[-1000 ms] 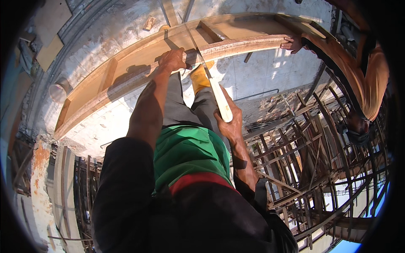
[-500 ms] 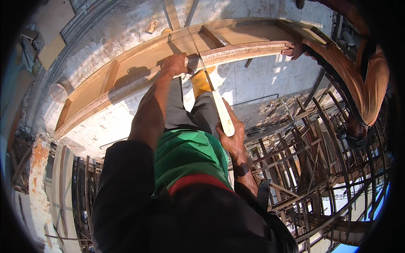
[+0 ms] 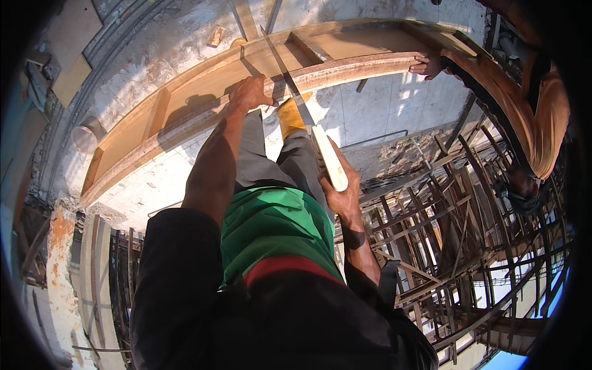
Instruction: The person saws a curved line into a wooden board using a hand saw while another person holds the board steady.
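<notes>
My right hand (image 3: 343, 188) is closed round the pale handle of a handsaw (image 3: 329, 159). Its long dark blade (image 3: 280, 69) runs forward and a little left, across the near rail of a panel-like wooden frame (image 3: 346, 71). My left hand (image 3: 249, 94) grips that rail just left of the blade, fingers over the top and thumb pointing toward the saw. Whether the teeth are in the wood I cannot tell. To the right, a co-worker's hand (image 3: 425, 65) rests on the same rail.
Below the frame is a pale, stained floor (image 3: 376, 114). My yellow boot (image 3: 291, 117) stands close to the blade. At lower right lies a dense lattice of poles (image 3: 456, 228). A clear plastic cup (image 3: 86, 137) stands beyond the frame's left end, near board offcuts (image 3: 73, 80).
The saw has turned slightly, so more of the blade's flat side shows. My left hand still holds the rail, and the co-worker's hand stays in place. The whole view has shifted slightly.
</notes>
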Demonstrator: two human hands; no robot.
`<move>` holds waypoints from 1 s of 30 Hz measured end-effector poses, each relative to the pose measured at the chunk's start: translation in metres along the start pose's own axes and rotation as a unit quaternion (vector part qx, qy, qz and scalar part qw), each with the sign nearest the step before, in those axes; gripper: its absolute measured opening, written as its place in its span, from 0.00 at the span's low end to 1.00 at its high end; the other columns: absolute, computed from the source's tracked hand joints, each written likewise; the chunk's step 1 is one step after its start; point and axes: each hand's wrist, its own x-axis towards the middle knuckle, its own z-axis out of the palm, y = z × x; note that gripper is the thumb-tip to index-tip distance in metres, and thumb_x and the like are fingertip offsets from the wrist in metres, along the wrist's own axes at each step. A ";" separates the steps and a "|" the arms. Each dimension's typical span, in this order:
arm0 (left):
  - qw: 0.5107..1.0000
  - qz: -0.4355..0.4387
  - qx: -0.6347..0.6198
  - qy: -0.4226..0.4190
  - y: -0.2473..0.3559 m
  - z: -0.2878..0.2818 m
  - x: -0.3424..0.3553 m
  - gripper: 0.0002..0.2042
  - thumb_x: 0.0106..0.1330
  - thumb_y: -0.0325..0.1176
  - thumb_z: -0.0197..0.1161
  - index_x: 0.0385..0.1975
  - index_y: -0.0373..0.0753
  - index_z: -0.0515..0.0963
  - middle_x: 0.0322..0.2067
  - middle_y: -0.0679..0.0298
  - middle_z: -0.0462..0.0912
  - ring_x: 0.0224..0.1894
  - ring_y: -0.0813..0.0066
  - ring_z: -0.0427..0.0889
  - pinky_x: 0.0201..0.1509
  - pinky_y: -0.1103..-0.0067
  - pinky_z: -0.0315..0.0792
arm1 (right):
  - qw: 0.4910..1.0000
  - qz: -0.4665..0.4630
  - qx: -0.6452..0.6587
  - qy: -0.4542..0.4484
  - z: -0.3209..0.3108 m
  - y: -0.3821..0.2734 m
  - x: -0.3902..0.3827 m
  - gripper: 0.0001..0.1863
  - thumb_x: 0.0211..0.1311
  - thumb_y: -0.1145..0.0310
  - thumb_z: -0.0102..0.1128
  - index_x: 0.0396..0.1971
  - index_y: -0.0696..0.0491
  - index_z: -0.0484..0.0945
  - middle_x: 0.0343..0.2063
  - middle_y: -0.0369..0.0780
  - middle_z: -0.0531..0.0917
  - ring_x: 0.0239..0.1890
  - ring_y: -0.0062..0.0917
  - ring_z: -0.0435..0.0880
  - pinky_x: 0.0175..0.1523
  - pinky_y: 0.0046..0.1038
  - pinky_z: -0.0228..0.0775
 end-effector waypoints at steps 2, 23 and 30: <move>1.000 0.010 -0.016 -0.007 -0.002 0.001 0.000 0.41 0.40 0.52 0.79 0.54 0.35 0.75 0.41 0.49 0.85 0.49 0.48 0.83 0.52 0.59 0.76 | 0.999 0.034 -0.042 -0.009 0.001 -0.009 -0.004 0.40 0.48 0.83 0.55 0.68 0.51 0.69 0.48 0.50 0.85 0.44 0.24 0.86 0.49 0.27 0.77; 1.000 0.021 0.022 0.003 -0.017 0.004 -0.005 0.37 0.34 0.57 0.77 0.40 0.31 0.81 0.36 0.45 0.85 0.45 0.49 0.84 0.50 0.62 0.75 | 0.992 0.110 -0.056 -0.037 -0.042 -0.035 -0.122 0.41 0.46 0.85 0.56 0.68 0.54 0.67 0.57 0.49 0.81 0.58 0.33 0.82 0.59 0.28 0.73; 1.000 0.011 0.009 -0.020 -0.019 -0.005 0.000 0.38 0.35 0.57 0.77 0.46 0.37 0.82 0.42 0.49 0.86 0.49 0.49 0.83 0.53 0.62 0.75 | 0.997 0.035 -0.064 -0.029 0.007 -0.017 -0.002 0.41 0.46 0.83 0.61 0.67 0.52 0.68 0.52 0.52 0.83 0.48 0.38 0.87 0.50 0.30 0.78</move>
